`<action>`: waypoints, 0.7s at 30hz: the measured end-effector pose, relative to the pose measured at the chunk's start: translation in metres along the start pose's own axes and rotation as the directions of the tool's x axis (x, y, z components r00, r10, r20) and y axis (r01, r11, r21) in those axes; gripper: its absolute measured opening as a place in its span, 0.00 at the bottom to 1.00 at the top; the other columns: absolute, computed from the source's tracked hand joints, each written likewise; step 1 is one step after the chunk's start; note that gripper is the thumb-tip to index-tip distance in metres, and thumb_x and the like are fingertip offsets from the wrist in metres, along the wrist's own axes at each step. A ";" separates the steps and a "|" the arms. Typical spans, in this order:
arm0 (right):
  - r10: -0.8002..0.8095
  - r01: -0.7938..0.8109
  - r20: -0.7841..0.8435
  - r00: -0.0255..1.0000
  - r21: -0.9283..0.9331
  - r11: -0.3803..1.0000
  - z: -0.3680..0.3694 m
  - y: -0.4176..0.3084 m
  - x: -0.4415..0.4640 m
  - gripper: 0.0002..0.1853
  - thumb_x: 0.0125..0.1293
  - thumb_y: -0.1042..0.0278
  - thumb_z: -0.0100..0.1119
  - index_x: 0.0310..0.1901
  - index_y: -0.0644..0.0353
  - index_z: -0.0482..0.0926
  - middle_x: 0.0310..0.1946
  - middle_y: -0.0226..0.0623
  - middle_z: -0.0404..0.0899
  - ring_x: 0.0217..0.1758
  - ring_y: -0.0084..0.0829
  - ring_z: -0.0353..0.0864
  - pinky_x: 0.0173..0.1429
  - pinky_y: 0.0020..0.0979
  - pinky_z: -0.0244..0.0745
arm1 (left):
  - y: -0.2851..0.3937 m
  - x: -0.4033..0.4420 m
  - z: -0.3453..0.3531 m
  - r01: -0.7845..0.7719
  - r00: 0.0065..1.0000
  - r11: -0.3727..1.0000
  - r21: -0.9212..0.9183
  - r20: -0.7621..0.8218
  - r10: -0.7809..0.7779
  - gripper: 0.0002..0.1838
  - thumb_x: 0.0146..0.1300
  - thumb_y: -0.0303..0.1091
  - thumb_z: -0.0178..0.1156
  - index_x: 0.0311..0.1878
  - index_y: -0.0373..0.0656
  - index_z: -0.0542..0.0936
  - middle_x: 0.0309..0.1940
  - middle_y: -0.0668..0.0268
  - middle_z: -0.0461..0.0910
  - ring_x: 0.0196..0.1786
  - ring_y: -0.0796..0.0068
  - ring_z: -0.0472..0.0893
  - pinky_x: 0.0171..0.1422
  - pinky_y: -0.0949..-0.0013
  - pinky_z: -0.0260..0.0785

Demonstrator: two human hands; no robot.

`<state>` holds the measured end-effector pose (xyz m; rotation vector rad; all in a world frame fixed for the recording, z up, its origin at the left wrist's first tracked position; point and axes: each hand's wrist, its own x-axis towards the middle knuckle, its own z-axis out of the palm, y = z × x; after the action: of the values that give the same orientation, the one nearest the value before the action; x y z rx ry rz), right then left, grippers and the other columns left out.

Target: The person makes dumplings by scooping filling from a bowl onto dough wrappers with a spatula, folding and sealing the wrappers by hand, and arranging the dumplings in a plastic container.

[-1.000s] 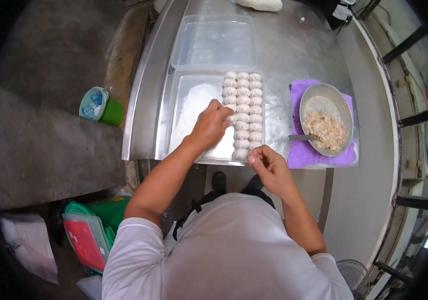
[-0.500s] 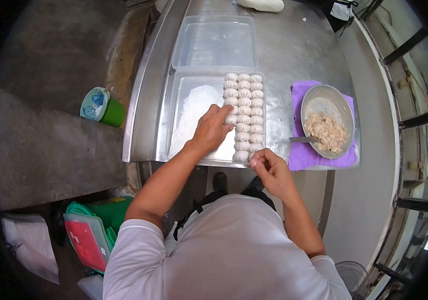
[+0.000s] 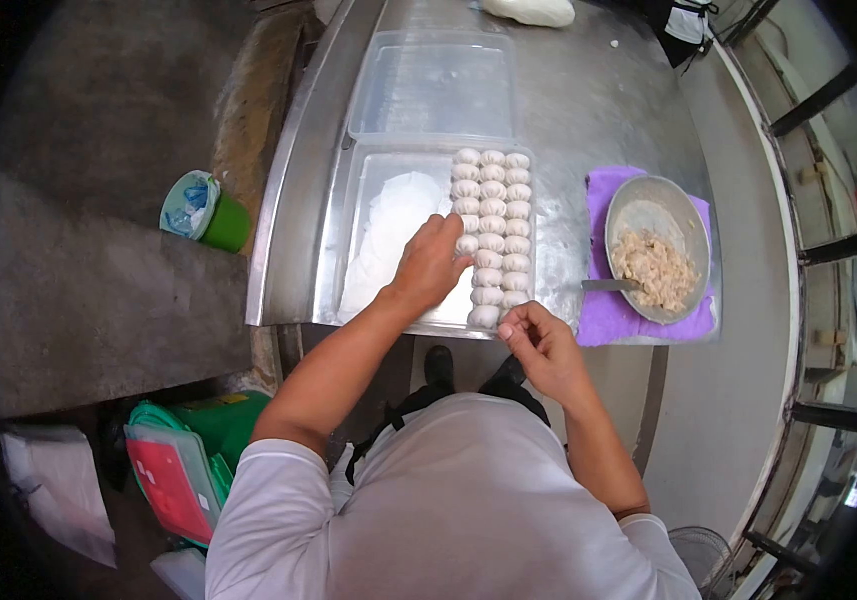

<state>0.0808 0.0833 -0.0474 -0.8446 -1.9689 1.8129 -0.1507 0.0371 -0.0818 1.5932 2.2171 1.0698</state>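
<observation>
Three rows of white pleated dumplings (image 3: 492, 224) fill the right side of a clear plastic tray (image 3: 356, 200); the row nearest the tray's middle is shorter. White flour (image 3: 389, 240) covers the tray's left part. My left hand (image 3: 433, 262) is beside the end of the shorter row, thumb and fingers apart, fingertips touching the last dumplings there. At the tray's near right corner, my right hand (image 3: 541, 345) is closed, thumb against the curled fingers; anything between them is too small to make out.
A metal bowl of filling (image 3: 661, 262) with a utensil stands on a purple cloth (image 3: 604, 315) at right. Behind the tray lies a clear lid (image 3: 434, 85), with dough (image 3: 531, 11) at the far edge. A green bin (image 3: 224, 222) is left of the metal table (image 3: 289, 190).
My left hand has drawn back slightly from the dumpling at the end of the short row, and its thumb has spread from the fingers. My right hand keeps nearly the same pose.
</observation>
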 end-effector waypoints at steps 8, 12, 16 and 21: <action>-0.001 0.006 0.061 0.998 -0.073 0.997 0.012 -0.023 0.025 0.09 0.73 0.67 0.63 0.42 0.65 0.79 0.28 0.28 0.75 0.30 0.18 0.69 0.35 0.24 0.67 | 0.006 0.001 -0.005 0.075 0.997 0.996 0.046 0.008 -0.076 0.24 0.54 0.27 0.74 0.52 0.38 0.72 0.47 0.47 0.75 0.51 0.42 0.78 0.55 0.49 0.73; -0.205 0.227 0.100 0.974 -0.341 0.912 0.019 -0.054 0.081 0.10 0.69 0.68 0.64 0.44 0.67 0.80 0.29 0.41 0.79 0.28 0.30 0.75 0.37 0.33 0.73 | 0.000 -0.028 -0.055 0.136 0.959 0.983 -0.123 -0.231 -0.162 0.27 0.55 0.29 0.75 0.58 0.38 0.77 0.52 0.53 0.79 0.48 0.60 0.82 0.53 0.62 0.77; -0.141 0.256 0.245 0.959 -0.543 0.800 0.042 -0.076 0.153 0.06 0.68 0.72 0.63 0.40 0.66 0.83 0.30 0.39 0.83 0.31 0.26 0.78 0.40 0.31 0.74 | -0.002 -0.084 -0.115 0.306 0.855 0.934 -0.187 -0.377 -0.356 0.18 0.61 0.28 0.72 0.52 0.36 0.80 0.39 0.63 0.83 0.39 0.77 0.80 0.44 0.72 0.75; -0.101 0.362 0.405 0.909 -0.642 0.676 0.084 -0.055 0.183 0.06 0.63 0.71 0.63 0.37 0.64 0.83 0.30 0.47 0.84 0.34 0.42 0.84 0.42 0.39 0.77 | 0.006 -0.138 -0.116 0.500 0.763 0.778 -0.380 -0.233 -0.603 0.13 0.65 0.28 0.69 0.49 0.33 0.80 0.36 0.68 0.82 0.37 0.84 0.77 0.44 0.76 0.73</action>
<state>-0.1222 0.1307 -0.0317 -0.4167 -2.9256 1.0617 -0.1555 -0.1351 -0.0269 0.5688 2.3542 1.4649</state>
